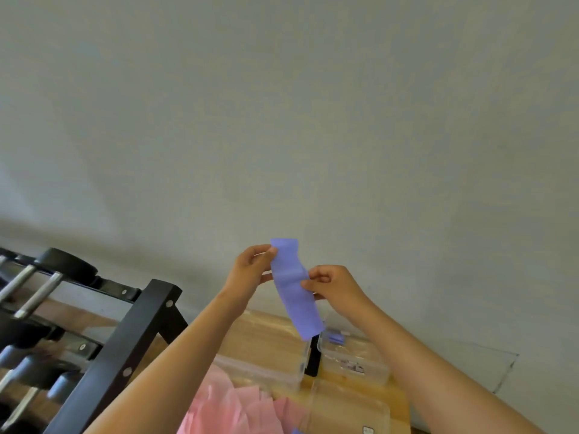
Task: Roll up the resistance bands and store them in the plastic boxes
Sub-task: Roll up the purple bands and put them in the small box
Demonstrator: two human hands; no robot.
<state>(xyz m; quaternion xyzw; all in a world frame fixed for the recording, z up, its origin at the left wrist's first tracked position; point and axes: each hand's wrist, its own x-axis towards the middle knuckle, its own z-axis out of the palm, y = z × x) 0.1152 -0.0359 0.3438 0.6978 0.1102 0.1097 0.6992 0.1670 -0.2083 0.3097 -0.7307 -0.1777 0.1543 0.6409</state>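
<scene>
A flat purple resistance band (294,289) hangs in the air in front of the wall, unrolled. My left hand (250,270) pinches its upper left edge. My right hand (332,285) pinches its right edge a little lower. Below them, clear plastic boxes sit on a wooden surface: one (266,349) under my left forearm, one (354,360) to the right with a small purple piece (336,338) inside, and another (351,408) near the bottom. Pink bands (238,408) lie in a heap at the bottom centre.
A black dumbbell rack (125,349) with several dumbbells stands at the left. A black object (313,358) stands between the two far boxes. A clear lid or sheet (488,368) leans by the wall at the right. The grey wall fills the upper view.
</scene>
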